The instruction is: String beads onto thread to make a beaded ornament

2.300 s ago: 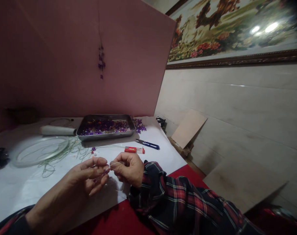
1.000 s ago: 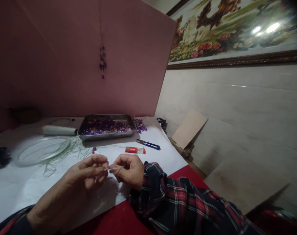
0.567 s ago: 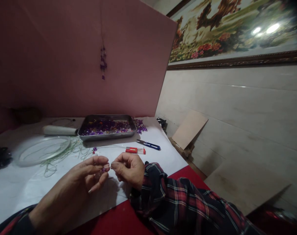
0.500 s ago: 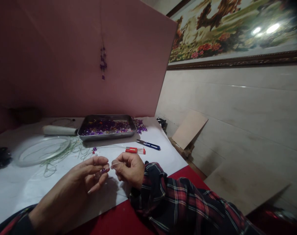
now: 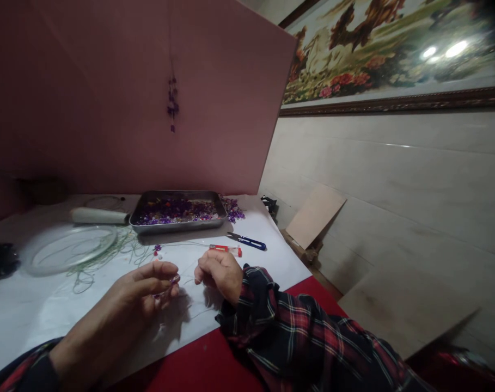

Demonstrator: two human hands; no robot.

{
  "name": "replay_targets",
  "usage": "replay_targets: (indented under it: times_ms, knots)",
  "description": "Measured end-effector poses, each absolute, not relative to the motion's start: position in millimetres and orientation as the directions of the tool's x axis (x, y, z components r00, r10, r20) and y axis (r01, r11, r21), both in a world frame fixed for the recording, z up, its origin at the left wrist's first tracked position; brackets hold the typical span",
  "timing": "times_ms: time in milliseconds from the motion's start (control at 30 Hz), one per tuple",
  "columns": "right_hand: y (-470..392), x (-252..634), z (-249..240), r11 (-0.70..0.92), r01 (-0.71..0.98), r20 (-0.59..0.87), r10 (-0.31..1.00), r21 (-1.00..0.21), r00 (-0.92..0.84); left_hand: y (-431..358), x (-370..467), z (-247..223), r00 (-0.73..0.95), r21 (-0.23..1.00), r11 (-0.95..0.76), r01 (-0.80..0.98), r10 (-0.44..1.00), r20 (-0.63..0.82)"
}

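Between its thumb and fingers, my left hand [image 5: 139, 296] pinches small purple and clear beads [image 5: 174, 279] on a thin thread. More clear beads dangle beneath that hand. A short gap to the right, my right hand [image 5: 219, 272] has its fingers curled and pressed together, and a fine pale thread [image 5: 189, 268] runs from it toward the beads. Just behind my right hand lies a red lighter [image 5: 226, 250]. Beyond it are blue-handled thread snips [image 5: 247, 241]. A few loose beads [image 5: 157, 251] rest on the white sheet behind my left hand.
A metal tray [image 5: 179, 227] of purple beads stands at the back, with spilled beads [image 5: 234, 209] at its right. To the left are a clear ring [image 5: 35, 267], tangled green thread [image 5: 84, 275] and a white roll [image 5: 100, 216]. A bead strand [image 5: 172, 103] hangs on the pink panel.
My right hand has moved slightly right, away from my left hand, and the gap between them has widened. My left fingers have closed more around the beads.
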State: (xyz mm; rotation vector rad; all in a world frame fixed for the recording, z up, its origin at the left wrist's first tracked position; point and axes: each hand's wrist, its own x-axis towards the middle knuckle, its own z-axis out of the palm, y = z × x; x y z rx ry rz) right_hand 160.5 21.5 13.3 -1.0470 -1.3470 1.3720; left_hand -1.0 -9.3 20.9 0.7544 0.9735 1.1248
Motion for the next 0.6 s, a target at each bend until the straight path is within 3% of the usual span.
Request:
replay_targets:
  times_ms: [167, 300, 467, 600]
  knots:
    - [30.8, 165.4, 14.0, 0.047, -0.063, 0.063, 0.958, -0.997, -0.280, -7.5, -3.6, 16.7, 0.090, 0.898, 0.256, -0.357, 0.967, -0.240]
    - [32.0, 168.3, 13.5, 0.093, -0.079, 0.110, 0.963, -0.993, -0.248, -7.8, -7.0, 14.3, 0.140, 0.913, 0.265, -0.311, 0.963, -0.232]
    - [31.6, 172.6, 14.4, 0.104, -0.086, 0.121, 0.968, -0.991, -0.221, -9.0, -7.3, 18.0, 0.070, 0.935, 0.243, -0.258, 0.970, -0.233]
    - [33.3, 173.5, 15.7, 0.055, -0.256, 0.126, 0.956, -0.965, -0.267, -11.3, -4.7, 21.2, 0.051, 0.935, 0.262, -0.239, 0.965, -0.258]
